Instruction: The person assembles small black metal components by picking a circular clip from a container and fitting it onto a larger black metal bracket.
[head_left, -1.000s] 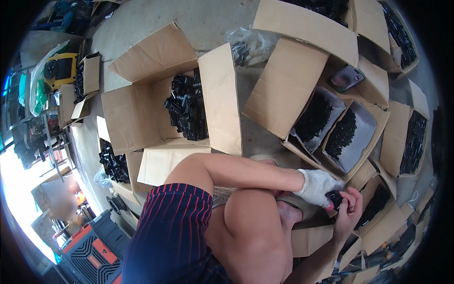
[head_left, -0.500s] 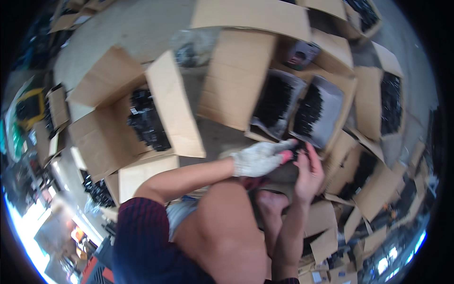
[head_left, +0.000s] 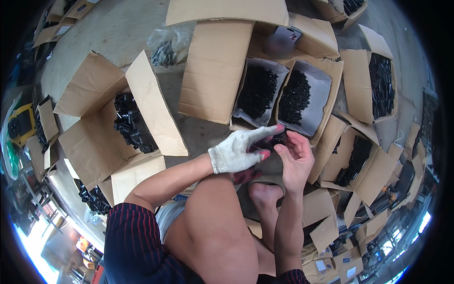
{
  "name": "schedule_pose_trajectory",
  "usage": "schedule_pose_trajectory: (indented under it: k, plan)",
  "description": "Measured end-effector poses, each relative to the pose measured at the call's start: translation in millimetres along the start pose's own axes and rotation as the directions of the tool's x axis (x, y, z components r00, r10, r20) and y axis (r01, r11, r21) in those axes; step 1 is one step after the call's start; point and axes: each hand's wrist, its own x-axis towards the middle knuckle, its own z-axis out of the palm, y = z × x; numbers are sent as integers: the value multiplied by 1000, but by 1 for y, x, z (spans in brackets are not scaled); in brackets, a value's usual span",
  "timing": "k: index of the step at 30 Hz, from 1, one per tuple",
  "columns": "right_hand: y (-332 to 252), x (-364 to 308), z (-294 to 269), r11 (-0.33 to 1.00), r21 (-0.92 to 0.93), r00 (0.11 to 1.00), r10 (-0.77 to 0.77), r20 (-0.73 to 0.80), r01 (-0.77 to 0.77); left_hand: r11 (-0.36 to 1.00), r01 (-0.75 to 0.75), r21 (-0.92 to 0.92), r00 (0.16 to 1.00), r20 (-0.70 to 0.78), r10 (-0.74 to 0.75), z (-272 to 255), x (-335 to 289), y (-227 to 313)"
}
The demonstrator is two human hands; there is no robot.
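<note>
The floor point(head_left: 123, 33) is bare grey concrete, lit by daylight. Open brown cardboard cartons point(head_left: 215, 66) stand on it on all sides, flaps spread; several contain small black parts point(head_left: 257, 90). A clear plastic bag point(head_left: 165, 45) of black parts lies near the upper edge. Bright light enters at the lower left corner and the lower right rim.

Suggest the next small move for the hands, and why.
Probably drop the small black part into the lined box just ahead. The gloved left hand and bare right hand pinch it together right at that box's near edge.
</note>
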Motion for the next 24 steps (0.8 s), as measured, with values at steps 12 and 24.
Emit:
schedule_pose_trajectory:
  k: [12, 24]
  plan:
    - [-6, 0, -3, 998, -36, 997, 50, 50, -49, 993, 61, -98, 998, 13, -60, -1, -3, -3]
    - [-4, 101, 26, 762, -596, 967, -212, 140, 253, 820, 119, -560, 938, -207, -278, -8, -23, -30]
